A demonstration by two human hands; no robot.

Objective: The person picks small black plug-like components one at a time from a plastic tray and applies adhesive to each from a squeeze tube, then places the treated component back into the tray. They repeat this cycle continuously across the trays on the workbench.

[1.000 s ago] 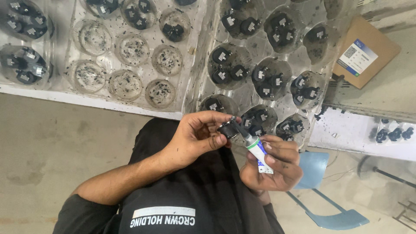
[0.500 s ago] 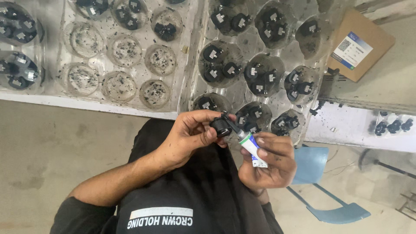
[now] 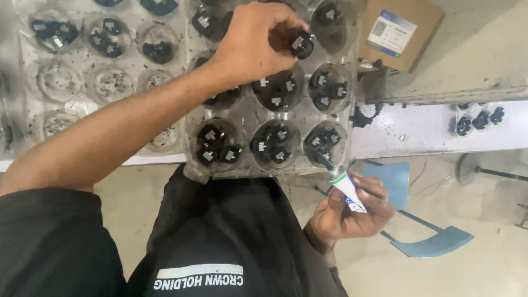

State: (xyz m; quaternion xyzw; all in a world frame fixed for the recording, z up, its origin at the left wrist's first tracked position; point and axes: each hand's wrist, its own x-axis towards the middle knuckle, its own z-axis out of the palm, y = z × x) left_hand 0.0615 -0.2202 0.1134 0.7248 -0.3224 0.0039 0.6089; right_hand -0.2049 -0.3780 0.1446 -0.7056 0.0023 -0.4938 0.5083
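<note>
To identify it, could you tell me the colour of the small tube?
White with a green band, in the right hand; head view shows the tube.

The left arm stretches forward and up, bare from the short black sleeve to the wrist, forearm running on a slant from lower left to upper middle. The left hand (image 3: 256, 47) is turned knuckles up, wrist bent slightly down, fingers curled together and pinching at the tips on a small black part (image 3: 302, 45). The right hand (image 3: 352, 212) stays low and close to the body, palm turned up and inward, wrist cocked back. Its fingers fold loosely around a small tube (image 3: 344, 187), thumb lying along the near side, the nozzle end pointing up and away.
</note>
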